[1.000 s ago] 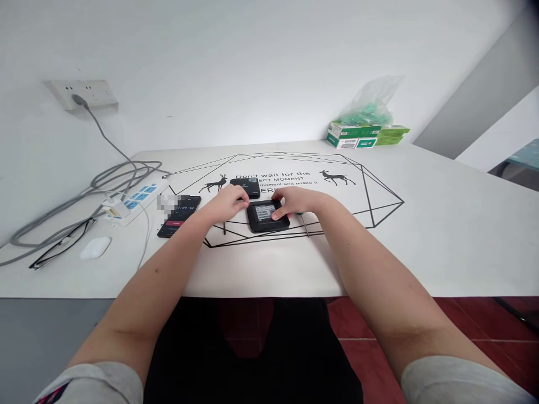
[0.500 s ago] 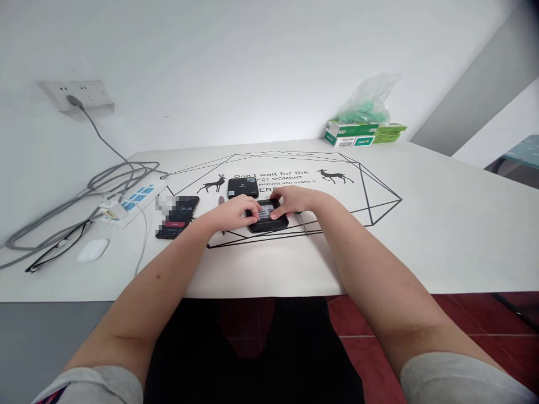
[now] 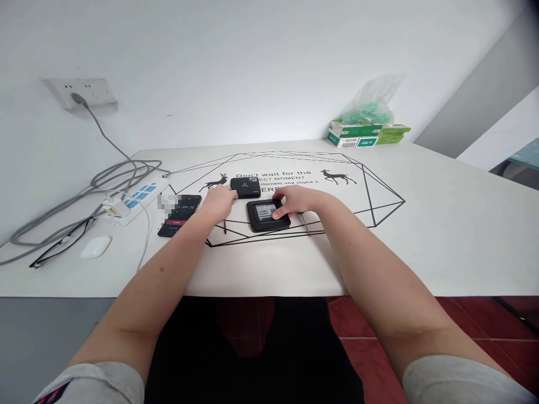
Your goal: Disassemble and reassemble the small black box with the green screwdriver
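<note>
A flat black open case (image 3: pixel 269 224) with a white-labelled part (image 3: pixel 265 211) inside lies on the table in front of me. My right hand (image 3: pixel 295 201) grips its right side, thumb on the inner edge and fingers at the far rim. Behind and left of it lies a flat black cover (image 3: pixel 245 188) with small stickers. My left hand (image 3: pixel 223 201) is at the cover's left edge; its bent fingertips are partly hidden, so I cannot tell whether they hold it. A thin dark shaft (image 3: pixel 224 226) sticks out below my left hand. Under my right hand lies a screwdriver (image 3: pixel 305 224), handle mostly covered.
A phone (image 3: pixel 180 215) showing a timer lies left of my left hand. Farther left are a power strip (image 3: pixel 138 196) with grey cables, glasses (image 3: pixel 63 242) and a white earbud case (image 3: pixel 96 247). Green and white boxes (image 3: pixel 353 133) under a plastic bag (image 3: pixel 373 104) stand at the back right.
My left hand has left the labelled part and moved left and back to the black cover's edge. My right hand stays on the open case. The view has shifted slightly.
</note>
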Motion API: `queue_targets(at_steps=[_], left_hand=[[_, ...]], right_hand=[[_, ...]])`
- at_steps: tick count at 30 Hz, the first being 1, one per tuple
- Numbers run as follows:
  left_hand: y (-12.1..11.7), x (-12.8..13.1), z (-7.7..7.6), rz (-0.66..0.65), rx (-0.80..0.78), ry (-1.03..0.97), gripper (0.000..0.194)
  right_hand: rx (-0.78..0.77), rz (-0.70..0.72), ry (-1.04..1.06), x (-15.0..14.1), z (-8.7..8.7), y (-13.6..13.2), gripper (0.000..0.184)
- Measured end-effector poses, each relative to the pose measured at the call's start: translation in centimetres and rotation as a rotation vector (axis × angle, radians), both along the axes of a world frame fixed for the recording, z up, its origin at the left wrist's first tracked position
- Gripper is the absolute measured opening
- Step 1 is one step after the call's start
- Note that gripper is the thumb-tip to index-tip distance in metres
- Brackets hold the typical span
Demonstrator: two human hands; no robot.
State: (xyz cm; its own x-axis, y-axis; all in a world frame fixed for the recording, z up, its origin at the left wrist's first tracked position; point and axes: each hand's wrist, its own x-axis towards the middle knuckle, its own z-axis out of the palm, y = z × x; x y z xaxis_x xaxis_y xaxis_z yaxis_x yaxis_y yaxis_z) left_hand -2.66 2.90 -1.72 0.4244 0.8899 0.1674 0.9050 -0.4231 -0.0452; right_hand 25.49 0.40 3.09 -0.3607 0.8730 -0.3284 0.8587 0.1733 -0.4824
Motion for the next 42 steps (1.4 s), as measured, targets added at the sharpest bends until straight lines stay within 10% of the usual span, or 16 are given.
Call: queue_targets(at_steps=[37, 42], left_hand=[[-0.4, 0.6, -0.2, 0.011, -0.03, 0.02, 0.021], [-0.7, 1.2, 0.1, 0.002, -0.005, -0.092, 0.027]], right_hand=[[0.063, -0.012, 0.14, -1.5, -1.7, 0.5, 0.038], [0.389, 0.002, 0.153, -1.7, -2.3, 0.8, 0.047]])
